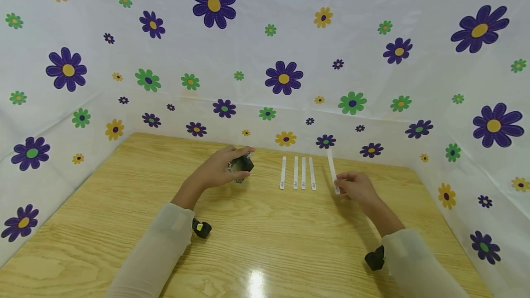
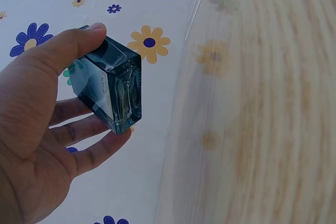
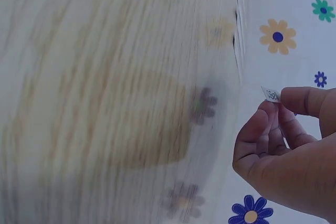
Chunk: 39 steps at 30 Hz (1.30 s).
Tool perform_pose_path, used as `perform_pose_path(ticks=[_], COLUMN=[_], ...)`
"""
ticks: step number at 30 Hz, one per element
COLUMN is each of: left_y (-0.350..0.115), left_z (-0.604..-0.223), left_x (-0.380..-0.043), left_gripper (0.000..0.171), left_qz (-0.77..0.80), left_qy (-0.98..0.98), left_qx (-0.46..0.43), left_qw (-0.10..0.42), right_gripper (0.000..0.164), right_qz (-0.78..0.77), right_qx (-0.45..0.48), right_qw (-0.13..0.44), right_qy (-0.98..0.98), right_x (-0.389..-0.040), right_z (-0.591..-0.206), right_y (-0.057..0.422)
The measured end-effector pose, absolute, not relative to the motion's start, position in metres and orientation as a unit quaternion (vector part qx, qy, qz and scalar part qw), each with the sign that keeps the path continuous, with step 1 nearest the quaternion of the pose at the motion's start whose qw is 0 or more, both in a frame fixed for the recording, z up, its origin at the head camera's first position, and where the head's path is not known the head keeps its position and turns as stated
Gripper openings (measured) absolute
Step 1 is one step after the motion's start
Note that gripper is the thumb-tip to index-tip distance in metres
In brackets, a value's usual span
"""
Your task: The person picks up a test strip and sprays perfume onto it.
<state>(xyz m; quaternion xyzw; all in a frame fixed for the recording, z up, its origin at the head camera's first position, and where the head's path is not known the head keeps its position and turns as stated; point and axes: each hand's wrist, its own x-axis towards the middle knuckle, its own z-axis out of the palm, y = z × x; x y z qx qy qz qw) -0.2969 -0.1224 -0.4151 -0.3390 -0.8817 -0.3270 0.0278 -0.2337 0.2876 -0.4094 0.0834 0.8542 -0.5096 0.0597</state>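
My left hand [image 1: 215,168] grips a dark blue-green glass bottle [image 1: 243,165] that looks like a perfume bottle, over the back left of the table. In the left wrist view the bottle [image 2: 113,80] is tilted, with the thumb on its upper edge and the fingers under its lower side. My right hand [image 1: 359,191] pinches the near end of a white paper strip [image 1: 331,167], which leans up and away. Only the strip's small printed tip [image 3: 270,94] shows at the thumb in the right wrist view.
Several white paper strips [image 1: 296,173] with printed near ends lie side by side on the wooden table [image 1: 256,233], between the two hands. A white flower-print sheet [image 1: 248,49] stands around the table's back and sides. Black cameras are worn at both wrists.
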Motion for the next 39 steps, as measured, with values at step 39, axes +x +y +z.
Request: perform_pose_path(ticks=[39], left_y=[-0.121], left_z=[-0.412], left_x=[-0.295], left_gripper=[0.069], left_qz=[-0.318], left_qy=[-0.882], left_qx=[-0.347], left_qw=[0.026], right_gripper=[0.014], right_qz=[-0.500], right_qx=[-0.046], right_qw=[0.069], right_qy=[0.862], right_x=[-0.226], right_z=[-0.411], right_y=[0.194])
